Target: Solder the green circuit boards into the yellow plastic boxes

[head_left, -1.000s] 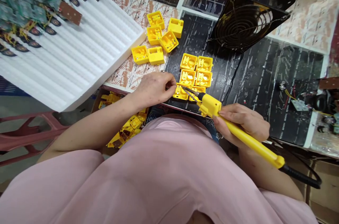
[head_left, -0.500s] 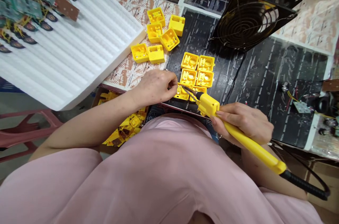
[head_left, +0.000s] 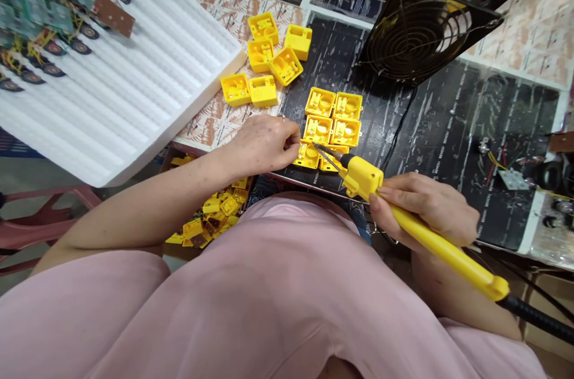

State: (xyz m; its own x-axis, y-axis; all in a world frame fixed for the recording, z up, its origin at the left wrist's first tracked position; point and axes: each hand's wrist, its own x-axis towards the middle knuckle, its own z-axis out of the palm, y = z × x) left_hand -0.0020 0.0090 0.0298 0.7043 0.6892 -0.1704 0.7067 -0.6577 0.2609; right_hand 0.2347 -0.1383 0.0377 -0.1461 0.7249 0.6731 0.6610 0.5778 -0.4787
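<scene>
While the right hand [head_left: 426,208] clenches a yellow soldering tool [head_left: 442,241], tips over a yellow plastic housing [head_left: 307,156] at nine o'clock, the left hand [head_left: 264,144] curls beside them, any pinched item too small to tell.

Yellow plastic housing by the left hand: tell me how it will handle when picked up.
Hollow and open-topped, the yellow plastic housing is probably light for its size. Moulded walls look stiff, not floppy. Flat square sides suggest sliding, not rolling.
</scene>
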